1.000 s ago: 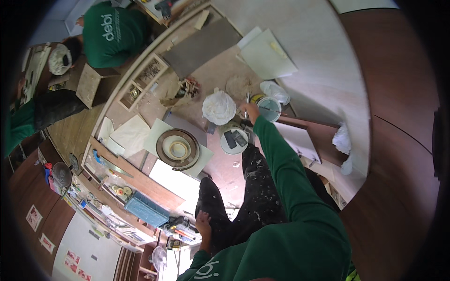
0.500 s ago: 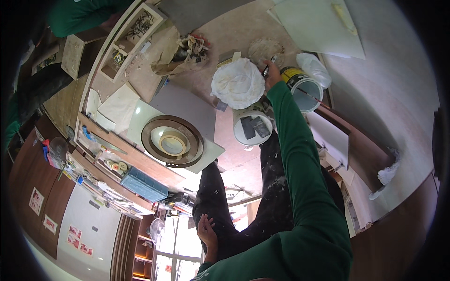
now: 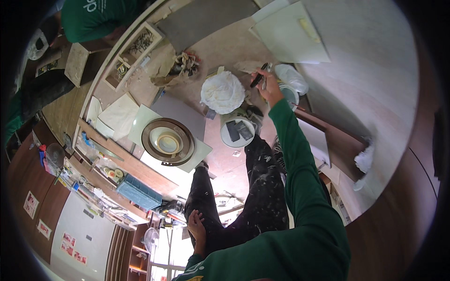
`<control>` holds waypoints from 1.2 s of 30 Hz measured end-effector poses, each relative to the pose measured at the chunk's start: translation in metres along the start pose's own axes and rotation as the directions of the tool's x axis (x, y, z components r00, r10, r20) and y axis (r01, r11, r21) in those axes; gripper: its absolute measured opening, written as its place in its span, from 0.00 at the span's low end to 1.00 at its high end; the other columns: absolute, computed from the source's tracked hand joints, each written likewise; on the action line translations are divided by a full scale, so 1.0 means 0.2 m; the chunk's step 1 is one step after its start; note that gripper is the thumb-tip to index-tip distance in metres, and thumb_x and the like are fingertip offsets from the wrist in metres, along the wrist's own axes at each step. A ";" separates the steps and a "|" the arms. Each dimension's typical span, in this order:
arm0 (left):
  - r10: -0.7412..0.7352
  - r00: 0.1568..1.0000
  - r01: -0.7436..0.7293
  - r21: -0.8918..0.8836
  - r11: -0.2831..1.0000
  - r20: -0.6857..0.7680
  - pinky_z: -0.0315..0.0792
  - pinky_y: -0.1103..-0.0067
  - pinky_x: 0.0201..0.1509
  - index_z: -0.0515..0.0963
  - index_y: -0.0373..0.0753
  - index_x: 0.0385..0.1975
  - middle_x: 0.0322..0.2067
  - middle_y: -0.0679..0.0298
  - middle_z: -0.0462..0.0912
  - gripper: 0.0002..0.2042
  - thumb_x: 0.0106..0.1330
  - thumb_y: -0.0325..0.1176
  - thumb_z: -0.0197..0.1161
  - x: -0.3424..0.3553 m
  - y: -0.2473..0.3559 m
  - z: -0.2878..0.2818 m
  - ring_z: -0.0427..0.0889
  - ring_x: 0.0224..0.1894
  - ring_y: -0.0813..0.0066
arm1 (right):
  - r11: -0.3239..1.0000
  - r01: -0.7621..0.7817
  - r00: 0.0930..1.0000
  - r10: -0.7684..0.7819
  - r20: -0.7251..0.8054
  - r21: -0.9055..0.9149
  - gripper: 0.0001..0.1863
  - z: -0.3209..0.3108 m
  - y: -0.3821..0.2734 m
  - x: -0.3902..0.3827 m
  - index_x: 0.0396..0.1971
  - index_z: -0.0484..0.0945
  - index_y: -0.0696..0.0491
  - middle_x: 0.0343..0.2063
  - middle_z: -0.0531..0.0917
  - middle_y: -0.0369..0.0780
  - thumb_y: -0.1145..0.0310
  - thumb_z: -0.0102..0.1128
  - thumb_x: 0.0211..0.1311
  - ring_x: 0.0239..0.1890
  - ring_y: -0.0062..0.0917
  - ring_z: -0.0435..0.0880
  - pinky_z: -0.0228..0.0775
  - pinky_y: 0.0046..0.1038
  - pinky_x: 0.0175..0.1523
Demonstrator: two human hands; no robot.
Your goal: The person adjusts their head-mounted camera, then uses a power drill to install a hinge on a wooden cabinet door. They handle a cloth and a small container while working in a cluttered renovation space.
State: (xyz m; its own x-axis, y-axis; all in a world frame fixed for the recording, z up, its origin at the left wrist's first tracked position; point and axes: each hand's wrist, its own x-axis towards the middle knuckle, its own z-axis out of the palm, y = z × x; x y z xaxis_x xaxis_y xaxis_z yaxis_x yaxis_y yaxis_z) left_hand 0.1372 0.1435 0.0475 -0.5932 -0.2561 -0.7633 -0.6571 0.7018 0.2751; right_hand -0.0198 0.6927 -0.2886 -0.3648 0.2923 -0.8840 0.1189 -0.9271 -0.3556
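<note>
My right hand [image 3: 268, 88] is out in front with the arm extended, closed around a small black-and-silver tool [image 3: 258, 81] whose exact kind I cannot make out. Behind that hand, partly covered by it, stands an open pail [image 3: 290, 97]; a white plastic bag [image 3: 293, 78] lies beside it. To the hand's left sits a round bundle of white plastic [image 3: 222, 92]. Nearer to me is a white bucket [image 3: 229, 144] with dark flat pads [image 3: 238, 131] on top. My left hand [image 3: 196, 225] hangs by my left thigh, fingers loosely bent and apart, with nothing in it.
Left of the buckets, a brown ring-shaped piece [image 3: 186, 157] with a cream ring inside rests on a pale board [image 3: 201, 153]. A wooden tray [image 3: 149, 43] holds small hardware. Crumpled brown paper [image 3: 161, 77] lies ahead. A co-worker in a green shirt [image 3: 96, 21] is at upper left.
My right hand has come up with the tool, which now points up and right, and covers more of the pail. The whole view has shifted slightly. My left hand stays by the thigh.
</note>
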 end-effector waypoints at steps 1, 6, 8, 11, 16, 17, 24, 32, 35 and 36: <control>0.004 1.000 -0.004 -0.001 1.000 0.017 0.83 0.76 0.40 0.76 0.29 0.53 0.46 0.52 0.83 0.13 0.75 0.29 0.50 -0.01 0.01 0.00 0.86 0.45 0.65 | 1.000 0.031 0.998 -0.030 0.056 -0.004 0.17 0.02 -0.05 -0.15 0.48 0.73 0.56 0.37 0.81 0.41 0.69 0.62 0.60 0.37 0.31 0.82 0.75 0.35 0.41; 0.083 0.988 -0.074 -0.077 0.994 0.129 0.84 0.75 0.43 0.75 0.29 0.53 0.47 0.51 0.82 0.13 0.75 0.27 0.48 0.00 -0.18 -0.02 0.86 0.46 0.64 | 0.996 0.084 0.949 -0.087 0.304 0.023 0.29 0.20 -0.26 -0.89 0.61 0.67 0.62 0.52 0.78 0.43 0.71 0.62 0.60 0.45 0.31 0.81 0.74 0.37 0.50; 0.102 0.983 -0.085 -0.114 0.990 0.154 0.84 0.75 0.43 0.74 0.29 0.53 0.47 0.50 0.82 0.13 0.75 0.25 0.47 0.00 -0.25 -0.02 0.85 0.46 0.64 | 0.997 0.077 0.915 -0.074 0.395 0.008 0.29 0.28 -0.29 -1.17 0.61 0.67 0.62 0.54 0.77 0.43 0.72 0.62 0.60 0.47 0.31 0.80 0.73 0.37 0.51; 0.090 0.982 -0.060 -0.178 0.982 0.167 0.84 0.74 0.44 0.73 0.29 0.54 0.47 0.49 0.81 0.13 0.74 0.24 0.47 -0.01 -0.31 -0.04 0.85 0.47 0.63 | 0.996 0.084 0.893 -0.074 0.444 -0.003 0.32 0.37 -0.22 -1.45 0.64 0.63 0.63 0.55 0.76 0.44 0.74 0.59 0.60 0.48 0.30 0.79 0.72 0.36 0.53; 0.053 0.989 -0.005 -0.328 0.945 0.140 0.83 0.73 0.47 0.70 0.30 0.57 0.50 0.47 0.79 0.15 0.72 0.23 0.49 -0.01 -0.42 -0.09 0.83 0.50 0.61 | 0.975 0.139 0.961 -0.091 0.262 -0.172 0.23 0.34 0.12 -1.38 0.54 0.71 0.56 0.50 0.76 0.40 0.74 0.62 0.58 0.45 0.27 0.80 0.74 0.34 0.45; 0.067 0.989 -0.014 -0.362 0.932 0.134 0.83 0.73 0.48 0.69 0.29 0.58 0.50 0.47 0.79 0.16 0.72 0.23 0.49 -0.02 -0.42 -0.11 0.83 0.50 0.61 | 0.938 0.196 0.970 -0.142 0.199 -0.284 0.19 0.22 0.21 -1.29 0.50 0.72 0.55 0.44 0.77 0.39 0.75 0.60 0.58 0.39 0.25 0.79 0.73 0.31 0.41; 0.074 0.993 -0.006 -0.603 0.798 0.088 0.82 0.75 0.49 0.67 0.27 0.59 0.49 0.47 0.79 0.18 0.71 0.24 0.52 0.04 -0.42 -0.23 0.83 0.49 0.64 | 0.488 0.004 0.975 -0.197 -0.106 -0.873 0.08 -0.27 0.56 -1.42 0.31 0.75 0.56 0.20 0.76 0.37 0.69 0.59 0.52 0.23 0.24 0.75 0.61 0.31 0.25; 0.098 0.982 0.075 -0.807 0.586 0.162 0.83 0.76 0.37 0.73 0.27 0.51 0.35 0.52 0.84 0.14 0.67 0.23 0.58 0.19 -0.42 -0.69 0.86 0.36 0.66 | -0.276 0.271 0.958 -0.017 0.287 -0.922 0.25 -0.34 0.70 -2.28 0.50 0.72 0.61 0.36 0.83 0.51 0.65 0.62 0.52 0.43 0.48 0.81 0.72 0.44 0.49; 0.098 0.985 0.079 -0.879 0.471 0.141 0.84 0.75 0.33 0.75 0.27 0.45 0.31 0.52 0.84 0.09 0.66 0.22 0.57 0.29 -0.62 -0.87 0.87 0.31 0.63 | -0.164 0.297 0.953 0.105 0.283 -0.941 0.20 -0.45 0.84 -2.32 0.44 0.73 0.60 0.29 0.80 0.47 0.67 0.62 0.51 0.33 0.41 0.81 0.72 0.41 0.39; 0.118 0.986 0.051 -0.880 0.472 0.121 0.84 0.74 0.32 0.75 0.27 0.43 0.31 0.51 0.84 0.08 0.66 0.22 0.57 0.29 -0.69 -0.95 0.87 0.31 0.61 | -0.236 0.348 0.937 0.055 0.345 -0.907 0.20 -0.42 0.90 -2.38 0.42 0.73 0.60 0.27 0.79 0.46 0.66 0.62 0.51 0.31 0.38 0.81 0.71 0.40 0.36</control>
State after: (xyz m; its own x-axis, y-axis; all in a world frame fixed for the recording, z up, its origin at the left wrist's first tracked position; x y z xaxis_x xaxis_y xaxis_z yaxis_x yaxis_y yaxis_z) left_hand 0.1052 -0.0940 0.0757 -0.6062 -0.0894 -0.7902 -0.7498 -0.2668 0.6054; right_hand 0.2539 0.4063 0.0433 -0.6537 0.1421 -0.7433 0.6831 0.5335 -0.4987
